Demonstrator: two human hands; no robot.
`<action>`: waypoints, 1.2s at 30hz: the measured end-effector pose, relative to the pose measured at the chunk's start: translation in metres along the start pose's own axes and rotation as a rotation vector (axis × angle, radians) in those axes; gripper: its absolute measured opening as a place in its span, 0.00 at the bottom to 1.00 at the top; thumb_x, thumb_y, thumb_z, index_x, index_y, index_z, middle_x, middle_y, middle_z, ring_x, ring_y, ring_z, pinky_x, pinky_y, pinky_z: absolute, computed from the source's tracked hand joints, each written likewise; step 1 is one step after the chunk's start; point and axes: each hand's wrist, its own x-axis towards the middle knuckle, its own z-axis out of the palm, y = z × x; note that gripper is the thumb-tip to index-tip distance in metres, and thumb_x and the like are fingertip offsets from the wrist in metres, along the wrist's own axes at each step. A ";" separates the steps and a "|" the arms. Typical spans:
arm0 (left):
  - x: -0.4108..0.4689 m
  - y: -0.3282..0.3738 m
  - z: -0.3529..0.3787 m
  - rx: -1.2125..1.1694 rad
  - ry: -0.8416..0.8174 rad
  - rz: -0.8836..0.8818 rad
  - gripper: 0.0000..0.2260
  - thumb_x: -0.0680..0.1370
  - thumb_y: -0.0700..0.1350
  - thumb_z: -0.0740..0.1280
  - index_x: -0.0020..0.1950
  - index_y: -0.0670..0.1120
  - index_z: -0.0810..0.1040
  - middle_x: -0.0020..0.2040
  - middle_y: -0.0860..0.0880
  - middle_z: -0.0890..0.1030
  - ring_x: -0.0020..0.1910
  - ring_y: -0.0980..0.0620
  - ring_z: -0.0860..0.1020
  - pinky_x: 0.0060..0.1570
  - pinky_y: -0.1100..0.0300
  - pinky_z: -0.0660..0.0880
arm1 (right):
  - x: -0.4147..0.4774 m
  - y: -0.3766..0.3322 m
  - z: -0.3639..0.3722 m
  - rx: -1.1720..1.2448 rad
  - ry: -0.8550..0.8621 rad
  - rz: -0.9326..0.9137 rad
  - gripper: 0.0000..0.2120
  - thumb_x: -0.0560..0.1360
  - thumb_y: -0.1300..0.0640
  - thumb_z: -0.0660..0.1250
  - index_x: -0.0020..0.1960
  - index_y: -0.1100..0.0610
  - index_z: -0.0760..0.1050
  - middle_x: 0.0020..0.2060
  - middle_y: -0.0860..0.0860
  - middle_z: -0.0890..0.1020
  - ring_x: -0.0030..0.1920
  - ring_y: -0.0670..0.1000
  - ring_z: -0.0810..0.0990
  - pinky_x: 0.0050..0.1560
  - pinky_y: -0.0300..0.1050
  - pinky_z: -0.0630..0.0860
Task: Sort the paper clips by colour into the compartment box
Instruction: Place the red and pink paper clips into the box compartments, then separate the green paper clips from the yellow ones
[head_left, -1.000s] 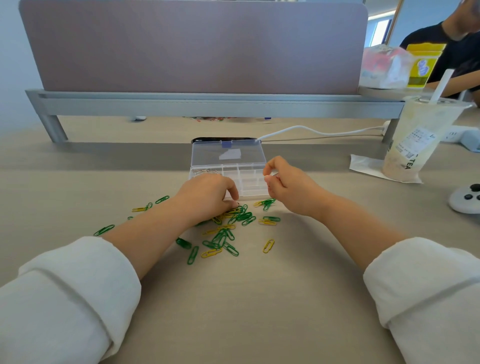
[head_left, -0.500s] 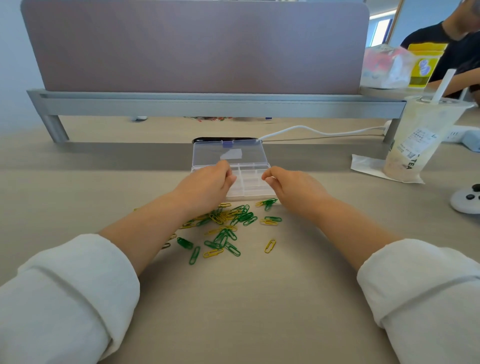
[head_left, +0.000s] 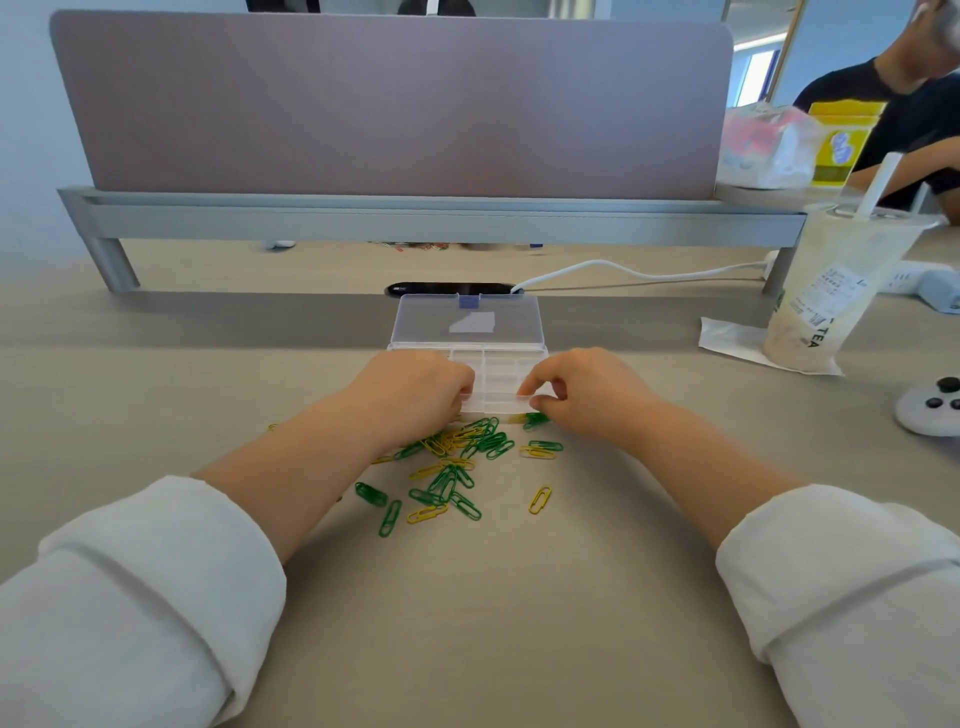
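The compartment box (head_left: 498, 371) lies flat on the desk (head_left: 467, 623) with its clear lid (head_left: 467, 319) folded back on its far side. The green and yellow paper clips (head_left: 452, 467) lie in a loose heap just in front of the box's near edge, with strays such as one yellow clip (head_left: 540, 500) and one green clip (head_left: 389, 518) further toward me. My left hand (head_left: 415, 395) sits at the box's near-left corner, fingers curled under and tips hidden; I cannot tell whether it holds anything. My right hand (head_left: 587, 395) sits at the near-right corner, thumb and forefinger brought together at the front rim; I cannot tell whether they pinch the rim or a clip. Handling, as I judge it: each clip is light, stiff, smooth-coated wire lying flat, so it likely slides rather than lifts. I pinch it across its long sides or tip up a rounded end first. Clips in the heap overlap and may hook together, so I draw one clear before lifting. The box looks like thin, light plastic that probably skids when nudged, so I steady it at the front rim.
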 end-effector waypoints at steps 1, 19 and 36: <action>0.000 0.000 -0.003 -0.005 -0.029 0.009 0.13 0.79 0.43 0.54 0.56 0.49 0.75 0.52 0.48 0.80 0.50 0.48 0.76 0.40 0.59 0.66 | -0.001 0.001 -0.001 0.004 -0.002 -0.023 0.08 0.76 0.51 0.64 0.52 0.46 0.79 0.31 0.42 0.69 0.32 0.42 0.68 0.35 0.37 0.65; -0.001 -0.009 -0.035 -0.452 -0.274 0.017 0.10 0.80 0.44 0.56 0.58 0.53 0.73 0.33 0.57 0.73 0.31 0.62 0.72 0.32 0.66 0.66 | 0.001 -0.007 -0.017 0.446 0.022 -0.045 0.21 0.79 0.50 0.58 0.29 0.53 0.69 0.22 0.46 0.65 0.23 0.43 0.64 0.31 0.37 0.63; 0.004 -0.007 -0.015 -0.225 -0.169 -0.076 0.15 0.79 0.42 0.55 0.65 0.48 0.73 0.49 0.51 0.77 0.40 0.56 0.68 0.43 0.63 0.66 | 0.023 -0.014 0.026 0.737 0.150 -0.039 0.10 0.78 0.66 0.58 0.46 0.57 0.76 0.35 0.47 0.79 0.37 0.44 0.78 0.45 0.33 0.76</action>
